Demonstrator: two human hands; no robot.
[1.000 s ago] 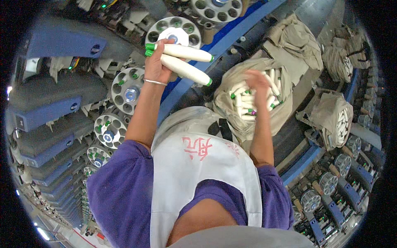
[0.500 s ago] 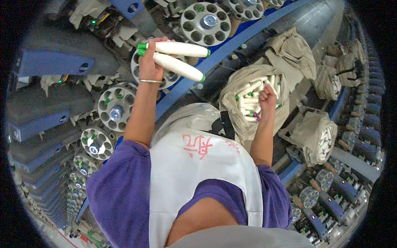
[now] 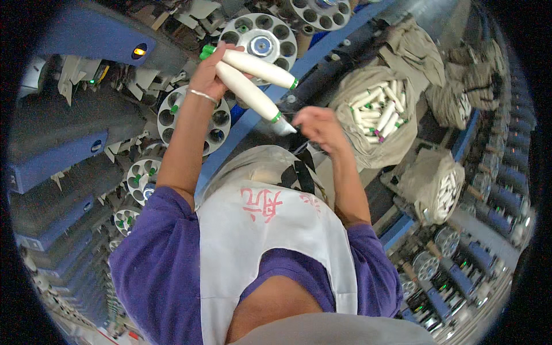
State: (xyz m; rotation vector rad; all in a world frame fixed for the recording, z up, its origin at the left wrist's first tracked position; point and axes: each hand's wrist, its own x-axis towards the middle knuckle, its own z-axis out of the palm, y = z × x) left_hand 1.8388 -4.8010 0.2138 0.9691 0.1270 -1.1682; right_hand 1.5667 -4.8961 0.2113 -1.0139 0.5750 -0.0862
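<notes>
My left hand [image 3: 211,77] grips two white yarn bobbins with green ends near their left tips. The upper bobbin [image 3: 261,68] slants to the right, and the lower bobbin [image 3: 246,92] angles down toward my right hand. My right hand [image 3: 323,127] is just right of the lower bobbin's tip. Its fingers are bent and blurred by motion, so whether they hold anything is not clear. Between that tip and my fingers shows a pale, smeared piece that I cannot make out. Behind the bobbins sits a round grey bobbin magazine [image 3: 259,43] with holes around its rim.
At right, an open cloth sack [image 3: 359,146] holds several bobbins with green and purple ends. Another sack [image 3: 428,198] of bobbins stands nearer. A blue machine rail [image 3: 310,66] runs diagonally past my hands. More magazines [image 3: 194,121] and blue-fronted machine units line the left side.
My right hand has moved left from over the sack to beside the lower bobbin's tip. The two bobbins in my left hand now tilt further downward, and the view has shifted.
</notes>
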